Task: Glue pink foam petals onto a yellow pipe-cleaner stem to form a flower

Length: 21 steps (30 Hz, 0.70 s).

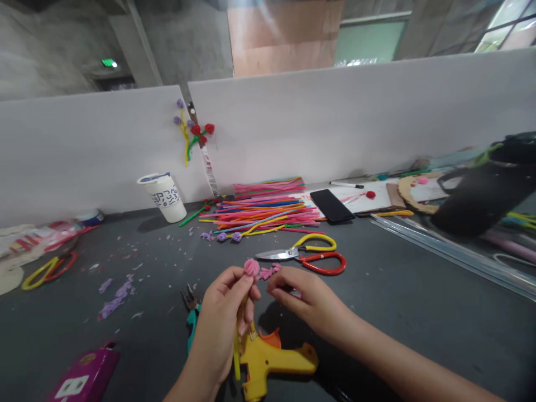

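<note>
My left hand point(224, 307) pinches a pink pipe-cleaner flower point(252, 267) just below its round head. A yellow stem point(237, 357) hangs down beneath the hand. To the right, my right hand point(312, 298) is closed, thumb and fingers pressed together; what they hold, if anything, is hidden. Small pink petals point(270, 271) lie between the hands, close to the right fingertips. Beyond them rest scissors point(293, 254) with one yellow and one red handle. A yellow glue gun point(276, 360) lies under the hands, and teal-handled pliers point(192, 318) are partly behind my left hand.
Coloured pipe cleaners point(263, 212) are bundled at the back beside a phone point(331, 205). A white cup point(165, 198) stands left, a black bottle point(488, 190) right. Purple scraps point(115, 298), a second pair of scissors point(50, 272) and a magenta power strip point(86, 374) lie left.
</note>
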Available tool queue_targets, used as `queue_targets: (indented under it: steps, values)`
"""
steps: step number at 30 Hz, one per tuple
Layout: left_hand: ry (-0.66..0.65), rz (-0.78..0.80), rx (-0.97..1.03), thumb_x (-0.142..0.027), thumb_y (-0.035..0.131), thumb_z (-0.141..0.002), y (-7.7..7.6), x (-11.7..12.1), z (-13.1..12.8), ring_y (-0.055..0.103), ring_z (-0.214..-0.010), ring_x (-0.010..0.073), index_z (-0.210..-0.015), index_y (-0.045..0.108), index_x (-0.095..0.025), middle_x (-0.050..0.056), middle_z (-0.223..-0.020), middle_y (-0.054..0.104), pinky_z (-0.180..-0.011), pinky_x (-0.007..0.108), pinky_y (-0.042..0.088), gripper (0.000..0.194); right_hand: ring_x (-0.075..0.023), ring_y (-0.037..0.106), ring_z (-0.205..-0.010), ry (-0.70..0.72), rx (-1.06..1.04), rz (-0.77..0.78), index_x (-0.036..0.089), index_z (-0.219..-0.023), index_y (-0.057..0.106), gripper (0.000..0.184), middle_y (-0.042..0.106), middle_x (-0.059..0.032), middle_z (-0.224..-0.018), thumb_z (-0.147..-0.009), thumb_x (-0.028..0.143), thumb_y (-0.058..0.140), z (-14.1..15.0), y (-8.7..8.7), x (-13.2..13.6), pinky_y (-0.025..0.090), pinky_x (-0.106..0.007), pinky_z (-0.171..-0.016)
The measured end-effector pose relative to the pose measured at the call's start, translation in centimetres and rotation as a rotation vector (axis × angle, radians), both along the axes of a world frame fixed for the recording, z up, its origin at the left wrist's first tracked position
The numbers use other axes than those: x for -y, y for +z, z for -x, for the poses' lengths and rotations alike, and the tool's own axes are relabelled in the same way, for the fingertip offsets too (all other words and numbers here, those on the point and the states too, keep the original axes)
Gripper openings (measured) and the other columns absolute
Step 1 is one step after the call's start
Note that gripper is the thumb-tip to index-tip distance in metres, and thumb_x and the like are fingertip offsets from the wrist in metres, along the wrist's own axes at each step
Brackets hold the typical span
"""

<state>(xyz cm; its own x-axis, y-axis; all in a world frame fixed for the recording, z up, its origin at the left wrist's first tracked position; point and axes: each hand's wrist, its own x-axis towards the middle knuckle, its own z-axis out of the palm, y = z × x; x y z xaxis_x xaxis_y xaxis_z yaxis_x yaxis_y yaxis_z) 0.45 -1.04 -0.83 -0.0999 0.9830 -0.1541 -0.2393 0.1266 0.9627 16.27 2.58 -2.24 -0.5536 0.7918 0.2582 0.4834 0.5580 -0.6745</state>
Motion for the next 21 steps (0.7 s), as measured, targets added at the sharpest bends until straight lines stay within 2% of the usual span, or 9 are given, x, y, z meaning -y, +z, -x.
queue_targets:
  steps: [3, 7, 9, 13, 15, 16, 19, 21]
  values:
    - [-0.028, 0.04, -0.013, -0.03, 0.063, -0.08, -0.2, 0.1, -0.3, 0.03, -0.034, 0.0003, -0.069, 0.059, -0.015, -0.003, -0.055, 0.057, -0.032, 0.012, 0.017, 0.019, -0.0126, 0.06, -0.074, 0.006, -0.111, 0.109, 0.018, -0.088, 0.054, 0.012, 0.063, -0.0002, -0.08, -0.089, 0.01, 0.044, -0.6, 1.0, 0.6, 0.049, -0.022, -0.066]
    - [-0.069, 0.075, -0.02, -0.03, 0.067, -0.076, -0.3, 0.1, -0.8, 0.029, -0.035, -0.0016, -0.067, 0.06, -0.013, -0.003, -0.054, 0.059, -0.036, 0.011, 0.019, 0.02, -0.0126, 0.061, -0.076, 0.039, -0.335, 0.256, 0.02, -0.092, 0.051, 0.008, 0.064, 0.0001, -0.083, -0.086, 0.015, 0.052, -0.9, 1.0, 1.1, 0.049, -0.023, -0.068]
    - [-0.104, 0.108, 0.007, -0.03, 0.069, -0.074, -0.4, 0.1, -1.1, 0.028, -0.035, -0.0021, -0.067, 0.06, -0.012, -0.002, -0.054, 0.06, -0.037, 0.012, 0.019, 0.022, -0.0131, 0.06, -0.075, 0.014, -0.366, 0.235, 0.02, -0.09, 0.052, 0.011, 0.063, 0.0001, -0.082, -0.083, 0.012, 0.054, -1.0, 0.6, 1.1, 0.047, -0.024, -0.069]
    - [-0.152, 0.216, 0.128, -0.028, 0.074, -0.069, -0.6, 0.3, -1.3, 0.025, -0.035, -0.0021, -0.065, 0.06, -0.012, -0.003, -0.054, 0.058, -0.036, 0.013, 0.016, 0.022, -0.0152, 0.058, -0.077, -0.024, -0.287, 0.035, 0.021, -0.086, 0.053, 0.013, 0.062, -0.0017, -0.083, -0.08, 0.009, 0.052, -1.2, 0.2, 1.2, 0.044, -0.027, -0.071]
    - [-0.155, 0.25, 0.168, -0.027, 0.077, -0.066, -0.7, 0.4, -1.3, 0.024, -0.036, -0.0018, -0.064, 0.06, -0.012, -0.004, -0.052, 0.055, -0.036, 0.013, 0.014, 0.022, -0.0153, 0.056, -0.075, -0.025, -0.309, 0.04, 0.02, -0.083, 0.053, 0.011, 0.061, -0.0013, -0.081, -0.079, 0.01, 0.053, -1.2, 0.2, 1.2, 0.043, -0.028, -0.071]
    - [-0.15, 0.253, 0.175, -0.027, 0.077, -0.065, -0.7, 0.4, -1.4, 0.024, -0.036, -0.0016, -0.064, 0.06, -0.013, -0.005, -0.051, 0.054, -0.036, 0.013, 0.015, 0.023, -0.015, 0.056, -0.075, -0.039, -0.356, 0.114, 0.02, -0.082, 0.053, 0.01, 0.06, -0.0006, -0.08, -0.078, 0.011, 0.054, -1.1, 0.3, 1.2, 0.042, -0.027, -0.07]
    - [-0.106, 0.223, 0.142, -0.028, 0.077, -0.065, -0.6, 0.4, -1.4, 0.024, -0.037, -0.0016, -0.068, 0.06, -0.013, -0.005, -0.052, 0.055, -0.038, 0.013, 0.016, 0.023, -0.0135, 0.053, -0.071, -0.096, -0.535, 0.488, 0.02, -0.079, 0.056, 0.008, 0.058, 0.0017, -0.076, -0.074, 0.016, 0.061, -0.9, 0.5, 1.1, 0.04, -0.026, -0.068]
    - [-0.09, 0.188, 0.104, -0.03, 0.076, -0.067, -0.7, 0.4, -1.5, 0.025, -0.037, -0.0012, -0.069, 0.059, -0.014, -0.006, -0.052, 0.055, -0.039, 0.014, 0.018, 0.024, -0.0128, 0.052, -0.067, -0.091, -0.592, 0.68, 0.018, -0.075, 0.059, 0.007, 0.058, 0.0015, -0.071, -0.074, 0.023, 0.064, -0.7, 0.5, 1.0, 0.04, -0.026, -0.066]
